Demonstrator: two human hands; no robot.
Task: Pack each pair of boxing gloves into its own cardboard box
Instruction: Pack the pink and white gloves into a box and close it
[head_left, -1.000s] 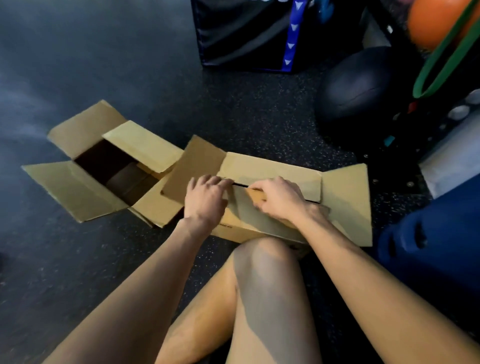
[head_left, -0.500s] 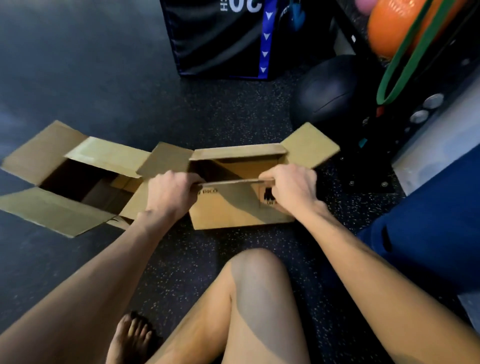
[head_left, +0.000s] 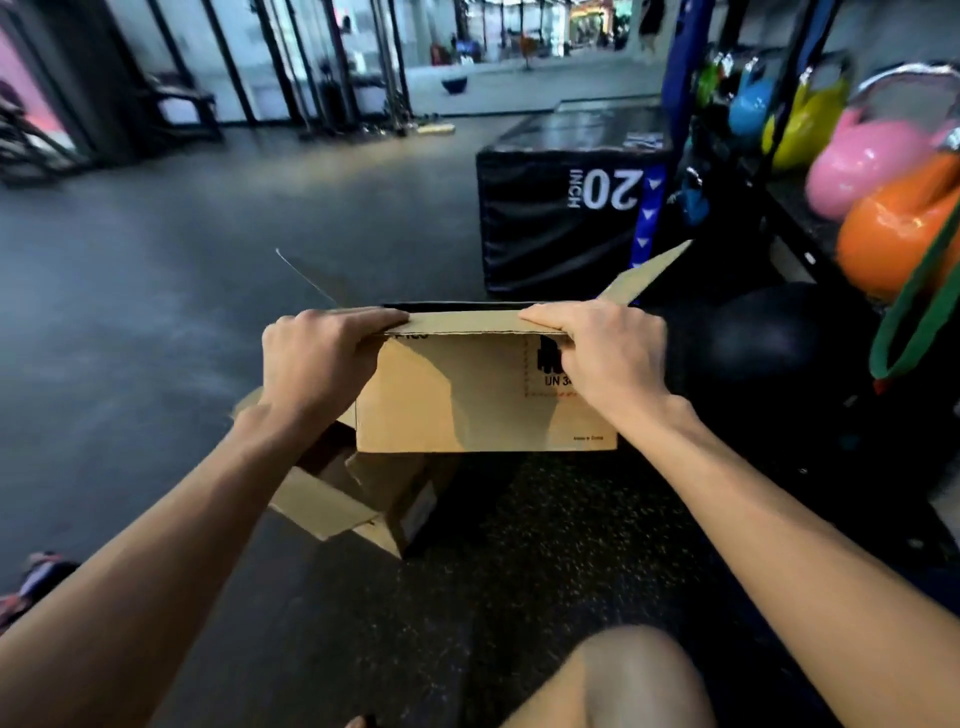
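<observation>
A brown cardboard box (head_left: 457, 395) with black print is held up off the floor in front of me. My left hand (head_left: 317, 358) grips its near top edge at the left end. At the right end of the same edge my right hand (head_left: 608, 353) holds it, fingers curled over the folded flap. The box's side flaps stick up and out at both ends. What lies inside the box is hidden. A second open cardboard box (head_left: 363, 499) lies on the floor below and to the left. No boxing gloves can be made out.
A black plyo box (head_left: 550, 218) marked "20 INCH" stands behind. At the right, a rack holds coloured kettlebells (head_left: 883, 228) and a green band (head_left: 914, 322), with a dark ball (head_left: 769, 343) below. My knee (head_left: 623, 680) is at the bottom. The floor is dark rubber.
Both hands have lifted the box from the floor up in front of me, and my view has tilted up toward the room. The second box stays on the floor.
</observation>
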